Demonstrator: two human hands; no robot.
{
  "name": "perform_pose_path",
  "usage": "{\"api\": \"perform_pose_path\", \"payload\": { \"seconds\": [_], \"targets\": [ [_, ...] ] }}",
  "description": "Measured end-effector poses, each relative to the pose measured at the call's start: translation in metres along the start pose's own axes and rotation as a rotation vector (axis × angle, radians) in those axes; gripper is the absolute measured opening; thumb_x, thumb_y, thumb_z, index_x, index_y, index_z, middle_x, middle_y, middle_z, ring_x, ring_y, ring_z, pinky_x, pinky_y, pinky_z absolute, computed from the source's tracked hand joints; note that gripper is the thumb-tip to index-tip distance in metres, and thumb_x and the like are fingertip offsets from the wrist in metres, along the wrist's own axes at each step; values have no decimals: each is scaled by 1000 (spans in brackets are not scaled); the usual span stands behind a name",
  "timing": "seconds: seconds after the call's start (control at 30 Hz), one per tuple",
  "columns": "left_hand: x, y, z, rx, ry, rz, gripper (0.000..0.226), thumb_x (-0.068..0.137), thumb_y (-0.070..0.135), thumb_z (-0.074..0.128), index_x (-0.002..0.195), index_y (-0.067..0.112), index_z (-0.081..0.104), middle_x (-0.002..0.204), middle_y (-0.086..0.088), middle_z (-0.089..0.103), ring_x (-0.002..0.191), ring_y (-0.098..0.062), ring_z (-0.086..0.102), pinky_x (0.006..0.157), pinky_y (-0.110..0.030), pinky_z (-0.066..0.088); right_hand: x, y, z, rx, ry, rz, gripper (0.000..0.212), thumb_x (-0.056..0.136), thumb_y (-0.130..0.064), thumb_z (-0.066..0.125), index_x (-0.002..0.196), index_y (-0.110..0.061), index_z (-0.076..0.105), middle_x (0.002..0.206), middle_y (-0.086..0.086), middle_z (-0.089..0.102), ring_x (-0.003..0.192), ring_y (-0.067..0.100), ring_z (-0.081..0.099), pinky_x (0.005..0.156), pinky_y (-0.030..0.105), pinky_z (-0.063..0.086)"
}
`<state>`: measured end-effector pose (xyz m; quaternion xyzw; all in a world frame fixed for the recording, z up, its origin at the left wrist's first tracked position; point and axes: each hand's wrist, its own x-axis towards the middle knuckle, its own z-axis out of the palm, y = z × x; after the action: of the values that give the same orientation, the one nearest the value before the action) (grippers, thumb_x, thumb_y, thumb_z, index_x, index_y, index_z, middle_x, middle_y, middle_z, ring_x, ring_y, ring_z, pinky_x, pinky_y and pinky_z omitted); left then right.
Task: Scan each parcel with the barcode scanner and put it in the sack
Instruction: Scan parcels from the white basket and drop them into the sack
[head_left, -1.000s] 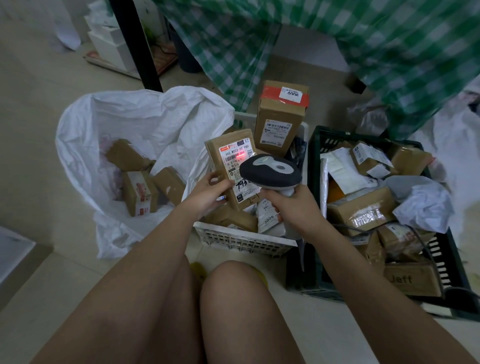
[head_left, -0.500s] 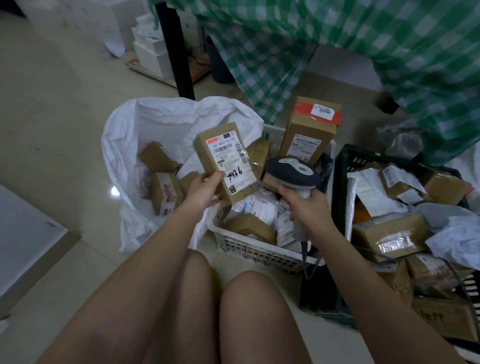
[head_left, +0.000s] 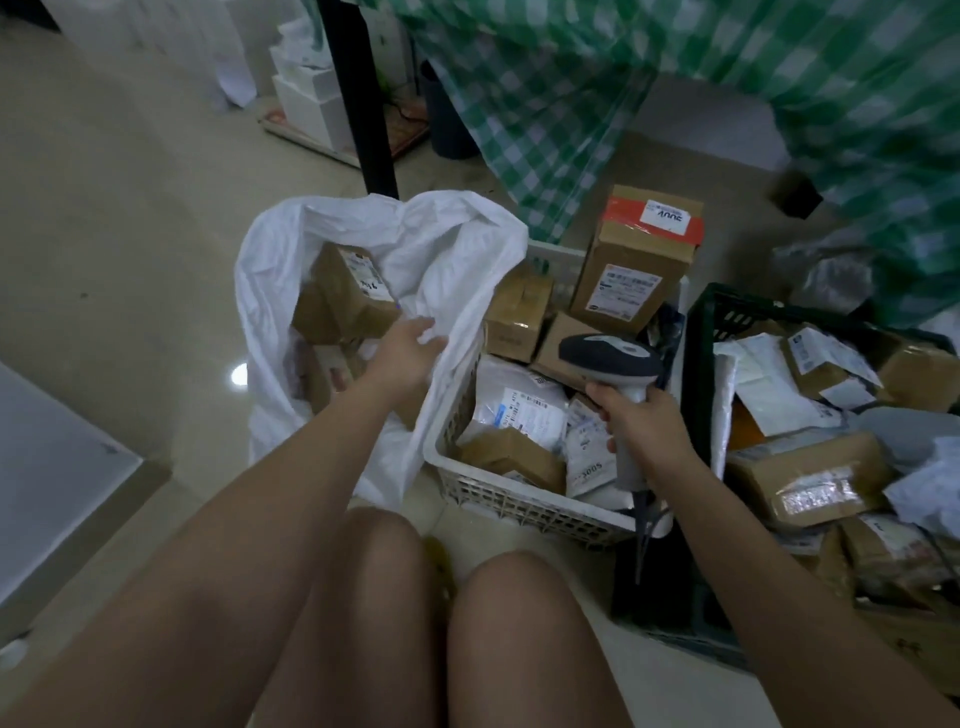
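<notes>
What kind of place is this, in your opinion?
Probably a small, informal parcel-sorting spot on a tiled floor, not a warehouse. Labelled cardboard parcels fill a white basket and a dark crate, a white sack holds scanned ones, and the right hand holds a barcode scanner.

One white sack (head_left: 457, 270), one white basket (head_left: 524, 504), one dark crate (head_left: 698, 374), one scanner (head_left: 610, 358). Two hands: left hand (head_left: 408, 348), right hand (head_left: 641, 415). Parcels piled, approx.; can't get exact no.
</notes>
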<state>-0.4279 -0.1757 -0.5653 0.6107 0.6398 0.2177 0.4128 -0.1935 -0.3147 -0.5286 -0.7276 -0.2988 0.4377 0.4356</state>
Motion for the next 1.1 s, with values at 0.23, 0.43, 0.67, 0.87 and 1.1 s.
{"api": "perform_pose_path", "payload": {
  "seconds": [0.23, 0.43, 0.67, 0.87, 1.1],
  "targets": [
    [-1, -5, 94, 503, -450, 239, 57, 87, 27, 70, 137, 9, 50, 144, -10, 47, 132, -25, 44, 107, -30, 33, 9, 13, -23, 40, 28, 87, 20, 85, -26, 71, 76, -12, 60, 68, 7, 54, 58, 15, 49, 50, 27, 43],
    [4, -38, 142, 946, -622, 340, 57, 76, 33, 77, 123, 11, 55, 123, -14, 53, 113, -32, 53, 95, -46, 47, 18, 29, -29, 90, 27, 142, 18, 84, -25, 72, 76, -12, 61, 63, 3, 54, 54, 13, 49, 47, 26, 42],
    [-4, -32, 120, 901, -550, 336, 44, 75, 32, 71, 110, 12, 54, 109, -11, 56, 98, -29, 60, 84, -40, 52, 20, 37, -29, 103, 4, 149, 16, 84, -22, 71, 78, -10, 62, 64, 5, 56, 56, 15, 51, 51, 29, 43],
    [-7, 5, 52, 286, -356, 190, 38, 77, 19, 73, 113, 13, 61, 101, -6, 64, 95, -24, 63, 84, -37, 51, 12, 39, -37, 149, 57, 137, 15, 84, -25, 71, 81, -12, 63, 66, 4, 59, 62, 16, 54, 55, 31, 45],
    [-30, 0, 31, -377, -24, -93, 65, 80, 21, 75, 137, 7, 48, 123, -4, 57, 109, -19, 58, 94, -35, 50, 0, 22, -27, 122, 73, 90, 22, 85, -24, 69, 73, -8, 61, 57, 3, 58, 50, 13, 53, 49, 26, 46]
  ]
}}
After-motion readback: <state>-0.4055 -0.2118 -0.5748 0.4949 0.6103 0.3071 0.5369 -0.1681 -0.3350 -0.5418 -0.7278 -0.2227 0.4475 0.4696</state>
